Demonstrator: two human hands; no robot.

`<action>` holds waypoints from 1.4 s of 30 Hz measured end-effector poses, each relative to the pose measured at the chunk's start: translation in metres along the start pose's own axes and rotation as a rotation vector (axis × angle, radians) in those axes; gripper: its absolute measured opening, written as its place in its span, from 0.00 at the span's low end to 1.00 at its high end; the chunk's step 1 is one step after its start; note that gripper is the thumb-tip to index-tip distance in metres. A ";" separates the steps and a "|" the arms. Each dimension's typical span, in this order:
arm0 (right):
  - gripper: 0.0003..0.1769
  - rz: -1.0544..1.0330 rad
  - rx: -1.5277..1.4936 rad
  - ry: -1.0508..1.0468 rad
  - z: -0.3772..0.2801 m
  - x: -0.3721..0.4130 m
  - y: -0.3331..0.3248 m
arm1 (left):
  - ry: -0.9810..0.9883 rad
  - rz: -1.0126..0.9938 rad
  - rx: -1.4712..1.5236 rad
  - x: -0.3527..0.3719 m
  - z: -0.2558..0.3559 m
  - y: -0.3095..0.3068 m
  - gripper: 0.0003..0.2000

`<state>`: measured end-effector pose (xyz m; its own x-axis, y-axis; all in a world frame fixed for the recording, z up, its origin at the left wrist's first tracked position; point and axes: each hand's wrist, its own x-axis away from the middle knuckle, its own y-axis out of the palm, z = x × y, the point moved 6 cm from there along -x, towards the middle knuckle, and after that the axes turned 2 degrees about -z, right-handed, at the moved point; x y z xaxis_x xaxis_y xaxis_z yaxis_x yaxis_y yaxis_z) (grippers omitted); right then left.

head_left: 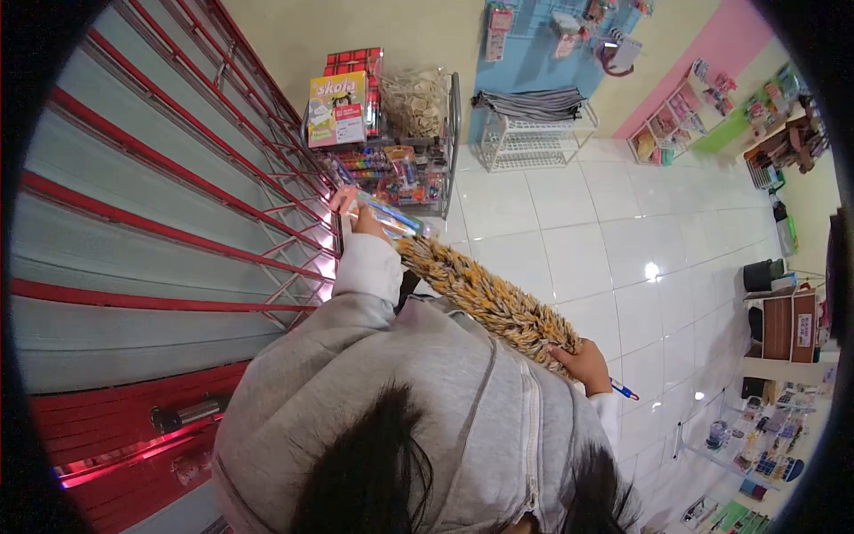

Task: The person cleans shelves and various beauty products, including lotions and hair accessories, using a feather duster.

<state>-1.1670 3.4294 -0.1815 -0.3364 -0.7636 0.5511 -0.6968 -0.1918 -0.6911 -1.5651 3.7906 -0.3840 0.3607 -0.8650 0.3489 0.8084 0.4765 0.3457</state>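
My right hand point(583, 363) is closed round the lower end of a fluffy yellow, brown and black duster point(485, 289). A thin blue tip with a red end point(628, 392) sticks out past that hand. The duster slants up across my chest, and its upper end comes close to my left hand point(358, 214). My left fingers grip a clear plastic packet point(391, 216) with something long and blue inside. Just beyond the left hand stands a metal shelf rack point(455, 133) with packets of pens and markers point(369, 165).
A yellow "skola" box point(338, 107) is on the rack's top. Red folding gate bars point(160, 200) run along the left. A white rack point(529, 142) with grey cloth stands by the wall, with stocked shelves point(685, 116) farther right. White tiles point(578, 240) cover the floor.
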 end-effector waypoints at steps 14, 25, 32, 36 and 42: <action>0.30 0.302 0.243 0.175 -0.018 -0.015 -0.017 | 0.160 -0.104 -0.427 0.005 -0.010 0.018 0.09; 0.26 0.000 0.073 0.042 -0.049 -0.028 0.025 | 0.149 -0.338 -0.317 -0.006 -0.041 0.077 0.09; 0.33 0.210 -0.098 0.364 0.006 -0.001 0.014 | 0.061 -0.465 -0.542 -0.044 -0.055 0.139 0.23; 0.33 0.379 -0.166 0.482 0.019 0.013 0.020 | 0.011 -0.683 -0.825 -0.060 -0.075 0.164 0.21; 0.33 0.352 -0.181 0.556 -0.022 0.023 0.038 | 0.047 -0.620 -0.614 -0.072 -0.070 0.183 0.18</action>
<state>-1.2149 3.4183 -0.1848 -0.8041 -0.3223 0.4995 -0.5650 0.1533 -0.8107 -1.4102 3.9288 -0.4069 -0.2191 -0.9522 0.2127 0.9681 -0.2393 -0.0740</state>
